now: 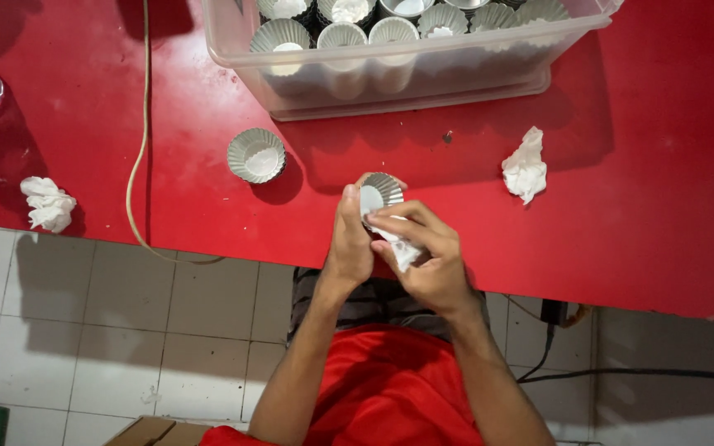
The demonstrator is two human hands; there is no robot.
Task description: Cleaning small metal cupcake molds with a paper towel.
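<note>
Head view, left to right. Crumpled tissue (48, 203) lies near the front edge of the red counter (638, 182); a cord (137, 149) runs across the counter and drops over that edge. One fluted mould (256, 154) sits alone on open surface. Left hand (350, 239) is raised upright over the counter edge, fingers pinching a fluted metal mould (380, 194) by its rim, tilted toward the person. Right hand (425, 256) is angled in from the right, fingers pressed onto a white tissue (402, 248) touching the mould. Clear plastic bin (406, 70) of moulds stands behind. Second tissue wad (525, 165) lies right, with bare counter beyond.
</note>
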